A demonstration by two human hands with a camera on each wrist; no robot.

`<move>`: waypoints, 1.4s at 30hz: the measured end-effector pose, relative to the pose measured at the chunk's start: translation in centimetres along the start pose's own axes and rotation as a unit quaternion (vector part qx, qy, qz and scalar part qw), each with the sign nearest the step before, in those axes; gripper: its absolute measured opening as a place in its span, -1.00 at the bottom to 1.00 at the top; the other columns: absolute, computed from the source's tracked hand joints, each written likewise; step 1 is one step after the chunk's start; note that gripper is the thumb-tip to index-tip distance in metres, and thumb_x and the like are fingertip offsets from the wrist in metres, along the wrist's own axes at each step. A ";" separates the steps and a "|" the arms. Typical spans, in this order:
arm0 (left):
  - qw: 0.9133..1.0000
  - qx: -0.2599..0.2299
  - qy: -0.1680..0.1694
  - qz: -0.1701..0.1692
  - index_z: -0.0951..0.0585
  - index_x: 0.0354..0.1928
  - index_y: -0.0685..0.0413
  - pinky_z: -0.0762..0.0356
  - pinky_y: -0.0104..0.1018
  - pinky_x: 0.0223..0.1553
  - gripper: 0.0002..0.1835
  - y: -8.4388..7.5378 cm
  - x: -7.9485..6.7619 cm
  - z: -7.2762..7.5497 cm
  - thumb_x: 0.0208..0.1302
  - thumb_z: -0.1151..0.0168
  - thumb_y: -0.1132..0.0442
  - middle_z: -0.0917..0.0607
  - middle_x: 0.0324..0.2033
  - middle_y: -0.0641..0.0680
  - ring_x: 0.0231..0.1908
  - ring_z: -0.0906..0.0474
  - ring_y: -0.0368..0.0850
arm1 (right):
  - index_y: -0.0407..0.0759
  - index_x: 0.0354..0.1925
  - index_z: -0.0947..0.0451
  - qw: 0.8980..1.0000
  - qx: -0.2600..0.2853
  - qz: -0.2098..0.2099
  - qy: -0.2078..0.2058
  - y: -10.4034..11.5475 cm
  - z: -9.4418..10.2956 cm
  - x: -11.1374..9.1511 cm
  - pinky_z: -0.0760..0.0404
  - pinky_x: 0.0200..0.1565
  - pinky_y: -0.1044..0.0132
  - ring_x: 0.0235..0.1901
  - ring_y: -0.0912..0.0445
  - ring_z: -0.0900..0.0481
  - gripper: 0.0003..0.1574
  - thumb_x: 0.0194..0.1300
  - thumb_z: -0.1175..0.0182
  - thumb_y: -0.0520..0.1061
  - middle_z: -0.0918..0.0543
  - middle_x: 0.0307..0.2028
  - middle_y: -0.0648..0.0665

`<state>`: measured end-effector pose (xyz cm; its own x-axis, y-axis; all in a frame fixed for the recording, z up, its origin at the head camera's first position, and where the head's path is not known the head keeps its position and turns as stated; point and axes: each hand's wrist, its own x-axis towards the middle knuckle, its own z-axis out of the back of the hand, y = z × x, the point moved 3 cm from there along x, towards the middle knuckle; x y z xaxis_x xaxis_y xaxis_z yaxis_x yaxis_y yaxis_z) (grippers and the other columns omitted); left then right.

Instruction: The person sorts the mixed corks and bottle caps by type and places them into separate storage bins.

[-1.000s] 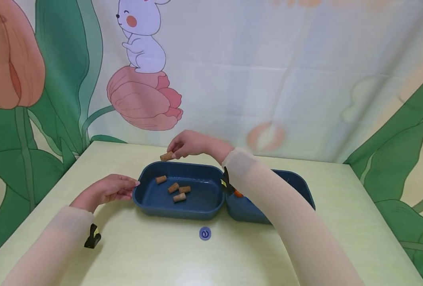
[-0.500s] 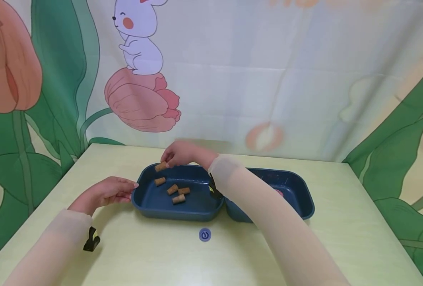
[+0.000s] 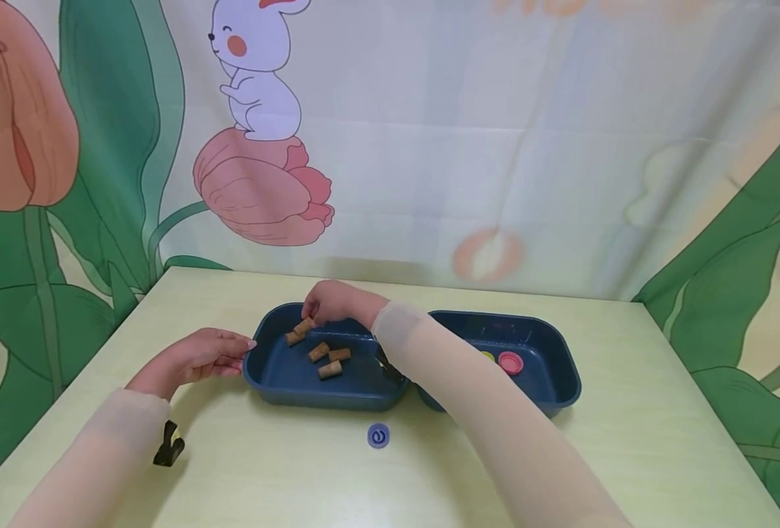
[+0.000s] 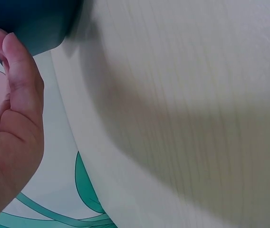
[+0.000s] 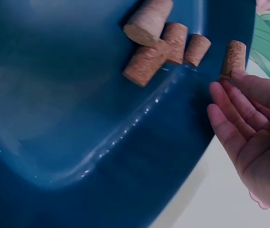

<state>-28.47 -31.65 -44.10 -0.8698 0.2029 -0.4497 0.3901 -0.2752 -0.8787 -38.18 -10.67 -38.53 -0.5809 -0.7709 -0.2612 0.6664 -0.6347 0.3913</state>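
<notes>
My right hand (image 3: 337, 301) pinches a brown cork (image 5: 235, 58) between thumb and fingertips, low inside the left blue tray (image 3: 327, 400) by its far left corner. Another cork (image 3: 294, 339) lies right beneath the held one and overlaps it in the head view. Several more corks (image 3: 330, 369) form a loose cluster on the tray floor, seen larger in the right wrist view. At the tray's left end, my left hand (image 3: 207, 352) holds the rim, its fingers (image 4: 18, 59) against the outer wall in the left wrist view.
A second blue tray (image 3: 564, 396) stands to the right, with a pink round cap (image 3: 511, 362) and a yellow-green one (image 3: 488, 356) inside, partly behind the right sleeve (image 3: 469, 389). A purple round cap (image 3: 378, 435) lies on the table in front. A printed curtain (image 3: 390, 147) hangs behind.
My right hand has brought the cork from above the tray's far rim down into the tray, beside the leftmost cork. The left hand stays at the rim. The right tray's caps are now uncovered.
</notes>
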 end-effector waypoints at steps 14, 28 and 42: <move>1.000 0.001 -0.007 -0.003 -0.61 0.04 0.22 -0.74 -0.50 -0.28 -0.73 0.1 -0.1 0.0 0.55 -0.11 0.16 -0.71 -0.48 -0.13 -0.44 -0.66 -0.34 | -0.14 0.20 -0.65 0.998 -0.067 -0.018 0.013 0.1 -2.0 0.7 -0.65 0.18 0.28 0.11 0.04 -0.67 -0.64 0.53 -0.12 -0.20 -0.73 0.16 -0.12; 1.000 -0.007 -0.010 0.004 -0.61 -0.02 0.18 -0.74 -0.50 -0.28 -0.78 -0.1 -0.2 0.0 0.55 -0.11 0.18 -0.69 -0.49 -0.13 -0.45 -0.63 -0.33 | -0.14 0.22 -0.65 0.995 -0.071 -0.069 0.020 -0.1 -2.3 1.0 -0.68 0.18 0.32 -0.03 0.09 -0.75 -0.61 0.52 -0.10 -0.27 -0.72 0.19 -0.11; 1.000 0.007 -0.020 0.006 -0.55 0.12 0.33 -0.74 -0.49 -0.26 -0.66 -0.1 -0.3 -0.1 0.55 -0.11 0.17 -0.71 -0.47 -0.12 -0.42 -0.66 -0.32 | -0.10 0.23 -0.64 0.988 -0.103 -0.101 0.054 -0.2 -3.1 2.3 -0.67 0.16 0.35 -0.22 0.16 -0.74 -0.61 0.52 -0.11 -0.25 -0.73 0.18 -0.08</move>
<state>-28.26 -31.61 -43.85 -0.8768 0.1618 -0.4528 0.3960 -0.2909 -0.8709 -38.24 -12.46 -41.97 -0.6660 -0.6217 -0.4122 0.6294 -0.7649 0.1369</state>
